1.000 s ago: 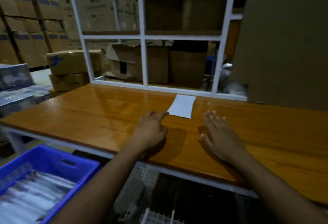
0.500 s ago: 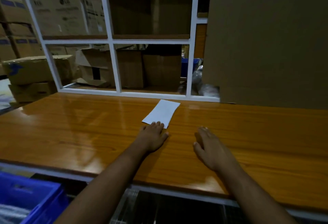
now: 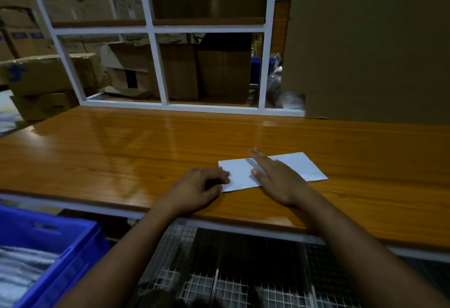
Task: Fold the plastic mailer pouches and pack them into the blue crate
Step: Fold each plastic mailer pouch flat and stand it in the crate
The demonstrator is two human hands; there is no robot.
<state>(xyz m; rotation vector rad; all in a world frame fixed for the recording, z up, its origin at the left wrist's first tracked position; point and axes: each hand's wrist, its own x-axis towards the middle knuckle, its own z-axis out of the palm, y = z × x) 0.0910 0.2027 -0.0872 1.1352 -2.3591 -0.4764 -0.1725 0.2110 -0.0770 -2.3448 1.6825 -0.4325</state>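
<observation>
The pouch [image 3: 292,170] lies flat on the table [image 3: 121,151], near its front edge. The right hand [image 3: 277,181] presses it with straight fingers; the left hand [image 3: 199,187], at nine o'clock, pinches its left edge. Best fold: lift that edge toward three o'clock, align corners, then crease. The crate [image 3: 60,246] waits at seven o'clock.

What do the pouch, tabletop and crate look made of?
Pouch: thin white sheet lying flat, matte; plastic going by the task, though it could pass for paper here. Tabletop: wood grain under a glossy finish that mirrors the white frame; veneer or laminate, unclear. Blue crate: rigid moulded plastic, going by the uniform colour and cut-out handle slot.
</observation>
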